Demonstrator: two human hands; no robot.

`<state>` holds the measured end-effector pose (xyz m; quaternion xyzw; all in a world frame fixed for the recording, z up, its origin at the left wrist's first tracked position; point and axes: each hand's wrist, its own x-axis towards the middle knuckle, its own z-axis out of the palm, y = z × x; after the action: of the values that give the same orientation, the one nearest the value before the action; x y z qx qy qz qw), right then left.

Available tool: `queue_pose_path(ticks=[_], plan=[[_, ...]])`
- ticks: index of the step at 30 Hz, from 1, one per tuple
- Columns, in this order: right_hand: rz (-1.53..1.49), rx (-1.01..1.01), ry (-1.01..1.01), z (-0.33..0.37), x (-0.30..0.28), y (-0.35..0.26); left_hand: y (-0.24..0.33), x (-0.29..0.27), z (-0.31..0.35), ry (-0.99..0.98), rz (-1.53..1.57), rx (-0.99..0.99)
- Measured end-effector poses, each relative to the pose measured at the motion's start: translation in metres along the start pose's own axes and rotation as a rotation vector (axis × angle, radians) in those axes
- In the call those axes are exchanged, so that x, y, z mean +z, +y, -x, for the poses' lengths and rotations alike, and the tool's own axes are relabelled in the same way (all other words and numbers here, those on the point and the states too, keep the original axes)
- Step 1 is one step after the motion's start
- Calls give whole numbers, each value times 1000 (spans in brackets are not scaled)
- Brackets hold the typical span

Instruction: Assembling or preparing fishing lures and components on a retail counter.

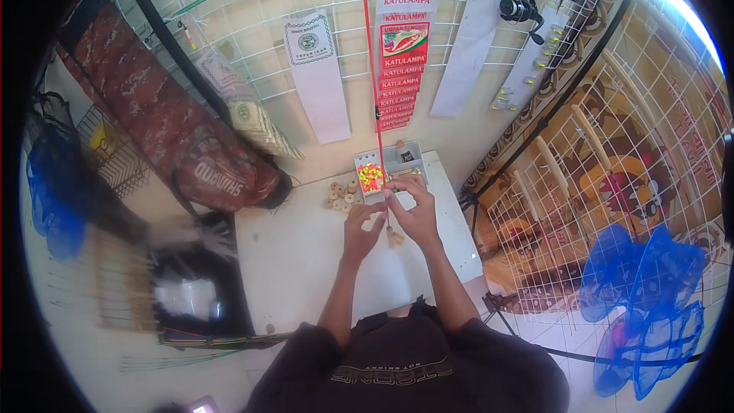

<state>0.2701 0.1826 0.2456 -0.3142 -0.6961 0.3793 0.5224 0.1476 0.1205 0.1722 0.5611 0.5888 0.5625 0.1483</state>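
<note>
Both of my hands are raised over the front middle of the white table. My right hand (414, 210) has thumb and fingertips pinched at the lower end of a long, thin red strand (371, 53) that hangs from above. Just left of it, my left hand (362, 228) has its fingertips drawn together; whatever they hold is too small to make out. Below the fingers, a tan piece (396, 238) shows at the end of a thin dark line. Beyond the hands stands a grey compartment tray (417, 151) with bright yellow and pink beads (370, 177) in one section.
Several tan ring-shaped pieces (342, 196) lie on the white table (283, 260) left of the tray. Behind hang bait packets (403, 53) on a white wire grid. A camouflage rod bag (168, 107) leans at left, and blue nets (646, 291) hang at right. A blurred person's hand (218, 241) shows at left.
</note>
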Motion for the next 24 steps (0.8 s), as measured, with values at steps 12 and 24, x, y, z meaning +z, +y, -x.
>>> queue_pose_path(ticks=[12, 24], plan=[[17, -112, 8, -32, -62, -5, 42, 50, -38, 179, 29, 155], [132, -160, 110, -61, -144, 20, 72, 145, -77, 135, 100, 144]])
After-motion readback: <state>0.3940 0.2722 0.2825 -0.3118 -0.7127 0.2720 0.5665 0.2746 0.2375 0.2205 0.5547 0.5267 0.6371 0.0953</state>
